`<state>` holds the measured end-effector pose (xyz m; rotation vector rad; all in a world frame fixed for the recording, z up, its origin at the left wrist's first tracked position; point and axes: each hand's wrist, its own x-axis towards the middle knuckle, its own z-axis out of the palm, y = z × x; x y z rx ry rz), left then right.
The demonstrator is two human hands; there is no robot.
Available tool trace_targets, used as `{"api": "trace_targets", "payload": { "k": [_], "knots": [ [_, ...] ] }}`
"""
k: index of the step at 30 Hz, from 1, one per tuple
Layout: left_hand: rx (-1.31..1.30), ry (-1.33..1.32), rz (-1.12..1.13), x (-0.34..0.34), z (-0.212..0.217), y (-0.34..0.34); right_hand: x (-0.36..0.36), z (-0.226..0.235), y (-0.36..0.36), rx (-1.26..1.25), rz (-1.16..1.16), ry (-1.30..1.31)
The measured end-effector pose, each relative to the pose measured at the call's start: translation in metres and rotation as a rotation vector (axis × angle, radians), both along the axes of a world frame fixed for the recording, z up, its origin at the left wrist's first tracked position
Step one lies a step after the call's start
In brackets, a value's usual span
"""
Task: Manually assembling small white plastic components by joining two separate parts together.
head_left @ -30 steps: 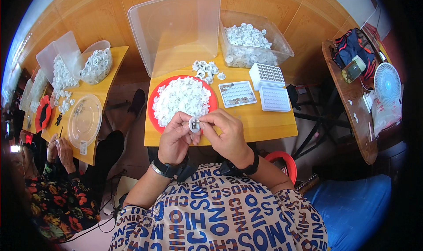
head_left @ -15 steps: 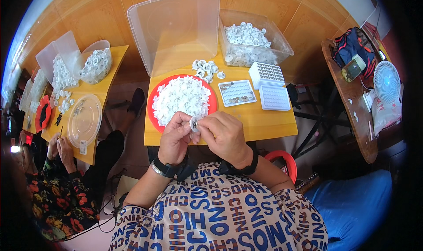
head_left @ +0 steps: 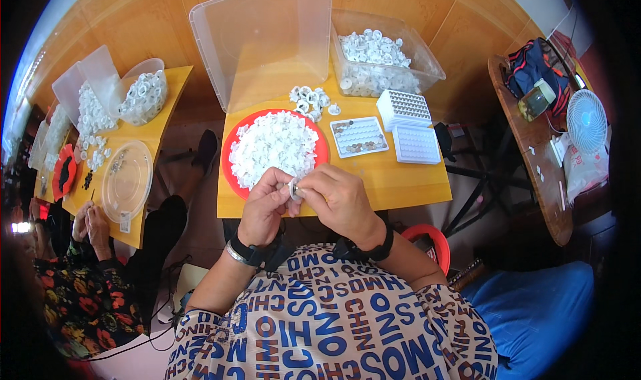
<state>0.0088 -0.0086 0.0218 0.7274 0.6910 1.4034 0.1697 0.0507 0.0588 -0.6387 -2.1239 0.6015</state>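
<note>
White round piece [head_left: 293,191] had turned more edge-on since a second before, between both hands at the table's near edge. Looked unfinished; heaped white parts [head_left: 274,146] at 11 o'clock seemingly left, ringed cluster [head_left: 304,106] at 12 perhaps done. Left hand [head_left: 264,208] gripped it, fingers curled; right hand [head_left: 344,201] arched in from 3, fingertips pinched against it, contents hidden
</note>
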Motion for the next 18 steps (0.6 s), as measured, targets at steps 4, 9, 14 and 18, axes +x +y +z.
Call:
{"api": "trace_targets", "payload": {
  "k": [4, 9, 14, 18],
  "knots": [
    [-0.003, -0.040, 0.005, 0.001, -0.004, 0.003, -0.002, -0.003, 0.004, 0.017, 0.013, -0.014],
    [-0.019, -0.041, 0.009, 0.001, -0.005, 0.002, -0.002, -0.013, 0.008, -0.344, 0.090, 0.152],
    [-0.019, -0.030, 0.007, 0.001, -0.005, 0.002, -0.002, -0.025, 0.012, -0.711, 0.198, 0.286],
    [-0.029, -0.020, 0.007, 0.003, -0.005, 0.002, -0.002, -0.021, 0.013, -0.889, 0.242, 0.347]
  ]
}}
